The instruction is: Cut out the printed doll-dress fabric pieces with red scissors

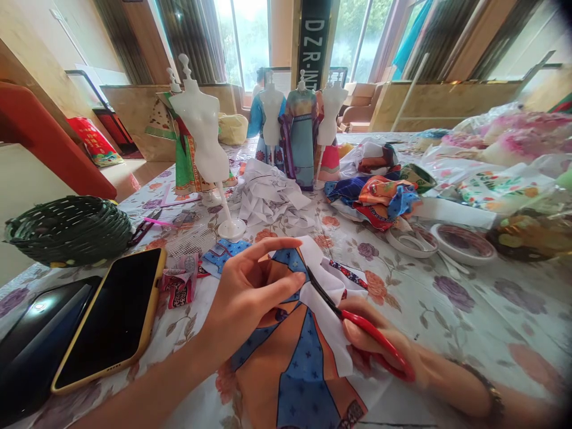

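Note:
My left hand (pixel 257 283) pinches the upper edge of a printed fabric piece (pixel 308 381), blue and orange with white margins. Thumb and forefinger are closed on the cloth near the scissors' tips. In my right hand (pixel 379 336) are scissors (pixel 378 336) with red handles and dark blades. Those blades lie along the border between the blue print and a white margin, close to my left thumb. The lower part of the fabric hangs toward me over the table. Behind my left hand lies a small blue patterned scrap (pixel 226 256).
On the flowered tablecloth (pixel 397 298) stand white dress forms (pixel 199 125), some in small dresses. White offcuts (pixel 272 193) are heaped at the centre. Left are a green basket (pixel 67 229) and a yellow-cased phone (pixel 116 316); right are tape rolls (pixel 465 243) and colourful fabric pieces (pixel 379 196).

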Tool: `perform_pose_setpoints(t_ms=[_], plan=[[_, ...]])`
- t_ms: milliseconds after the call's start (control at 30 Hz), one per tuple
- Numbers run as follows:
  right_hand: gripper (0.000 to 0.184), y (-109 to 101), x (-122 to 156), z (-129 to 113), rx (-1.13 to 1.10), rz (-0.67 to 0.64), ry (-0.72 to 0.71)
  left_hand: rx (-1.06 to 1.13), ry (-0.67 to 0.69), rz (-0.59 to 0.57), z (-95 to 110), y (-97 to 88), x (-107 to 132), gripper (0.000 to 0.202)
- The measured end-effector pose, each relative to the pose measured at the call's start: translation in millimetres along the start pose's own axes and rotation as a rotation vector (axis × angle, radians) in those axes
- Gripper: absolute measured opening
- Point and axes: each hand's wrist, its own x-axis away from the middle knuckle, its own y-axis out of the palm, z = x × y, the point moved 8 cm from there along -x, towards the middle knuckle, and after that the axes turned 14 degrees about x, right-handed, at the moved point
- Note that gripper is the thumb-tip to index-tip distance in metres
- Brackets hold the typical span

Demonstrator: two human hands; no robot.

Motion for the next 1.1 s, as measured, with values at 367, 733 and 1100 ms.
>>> perform_pose_setpoints(t_ms=[367, 733, 1100], plan=[[0.071, -1, 2, -6, 0.031, 0.032, 0.071, 0.006, 0.020, -0.033, -2, 1.6, 0, 0.031], [0.063, -3, 1, 1, 0.005, 0.063, 0.065, 0.012, 0.010, -0.035, -2, 2.0, 0, 0.029], [0.063, -2, 1, -8, 0.031, 0.098, 0.022, 0.014, 0.012, -0.036, -4, 0.8, -1, 0.035]])
